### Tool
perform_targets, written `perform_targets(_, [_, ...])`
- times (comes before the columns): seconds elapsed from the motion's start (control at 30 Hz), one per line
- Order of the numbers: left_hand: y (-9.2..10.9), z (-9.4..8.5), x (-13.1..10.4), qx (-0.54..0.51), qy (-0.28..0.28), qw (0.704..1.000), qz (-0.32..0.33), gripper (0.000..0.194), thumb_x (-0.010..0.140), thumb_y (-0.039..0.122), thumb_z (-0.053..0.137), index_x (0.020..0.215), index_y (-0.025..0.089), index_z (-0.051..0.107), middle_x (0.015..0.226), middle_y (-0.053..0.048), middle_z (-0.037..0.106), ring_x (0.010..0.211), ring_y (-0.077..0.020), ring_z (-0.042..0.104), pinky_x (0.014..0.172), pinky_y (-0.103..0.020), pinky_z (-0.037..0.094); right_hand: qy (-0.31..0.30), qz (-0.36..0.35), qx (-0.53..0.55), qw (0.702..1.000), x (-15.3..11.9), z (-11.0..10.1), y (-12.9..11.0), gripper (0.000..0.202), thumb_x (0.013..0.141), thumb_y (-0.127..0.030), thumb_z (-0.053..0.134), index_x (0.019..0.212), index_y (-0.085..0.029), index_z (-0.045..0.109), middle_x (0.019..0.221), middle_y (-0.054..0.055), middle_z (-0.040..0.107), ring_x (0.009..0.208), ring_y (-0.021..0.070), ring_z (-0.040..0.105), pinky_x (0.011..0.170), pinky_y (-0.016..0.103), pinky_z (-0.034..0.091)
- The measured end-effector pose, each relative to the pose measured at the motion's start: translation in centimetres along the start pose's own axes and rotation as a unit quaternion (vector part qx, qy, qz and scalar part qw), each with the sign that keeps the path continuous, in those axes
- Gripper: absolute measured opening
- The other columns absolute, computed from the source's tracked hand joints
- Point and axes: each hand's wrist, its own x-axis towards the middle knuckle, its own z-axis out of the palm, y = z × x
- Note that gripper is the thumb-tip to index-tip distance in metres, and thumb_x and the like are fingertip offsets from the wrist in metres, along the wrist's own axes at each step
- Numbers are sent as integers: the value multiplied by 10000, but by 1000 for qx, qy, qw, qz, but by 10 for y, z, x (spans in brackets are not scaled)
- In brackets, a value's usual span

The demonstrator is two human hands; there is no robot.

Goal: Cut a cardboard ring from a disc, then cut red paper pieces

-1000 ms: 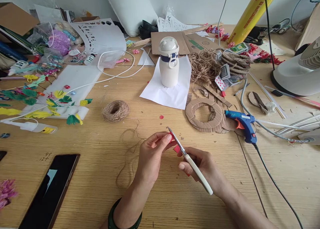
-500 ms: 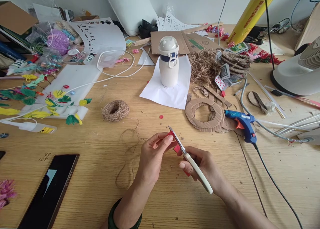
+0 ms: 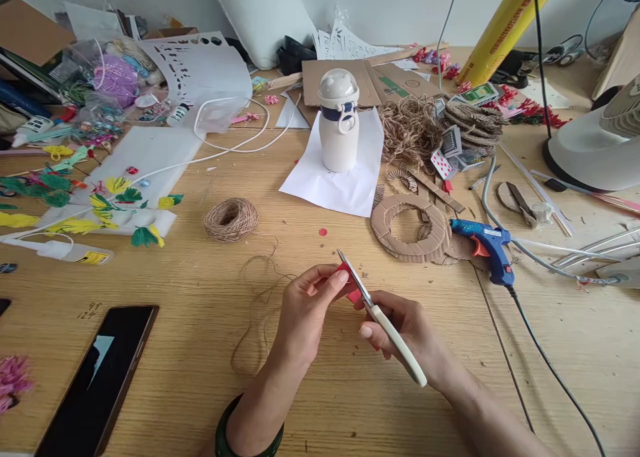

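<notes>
My left hand [image 3: 307,314] pinches a small piece of red paper [image 3: 344,268] between thumb and fingers. My right hand [image 3: 407,330] grips a pair of scissors [image 3: 395,340] with pale handles, the blades pointing up and left across the red piece. Whether the blades are fully closed is hard to make out. More red shows below the blades and beside the right fingers, partly hidden. A small red disc [image 3: 323,232] lies on the table just beyond my hands. Left of them, loose twine runs from a ball of twine [image 3: 231,220].
A white bottle [image 3: 339,130] stands on a white sheet [image 3: 305,180]. To the right are a cardboard ring [image 3: 385,234], a blue glue gun [image 3: 487,244] with its cord, and a fan base [image 3: 575,157]. A phone [image 3: 100,377] lies front left; craft flowers [image 3: 125,197] lie behind it.
Almost nothing differs. The view has shifted very slightly, and both hands keep nearly the same pose with the scissors at the red piece.
</notes>
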Motion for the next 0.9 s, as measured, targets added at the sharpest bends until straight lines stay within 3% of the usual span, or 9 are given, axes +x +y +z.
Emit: perform_targets(0.9, [4,0,2,-4,5,1000,-7,159,723,288,815,759,151,742,822,-35,741,805,-151,681,847,-317,585,10,7,-32,999,0,-1,1,504,695,-582,793,896,-158,609,573,-60,470,482,68,335,422,225,251])
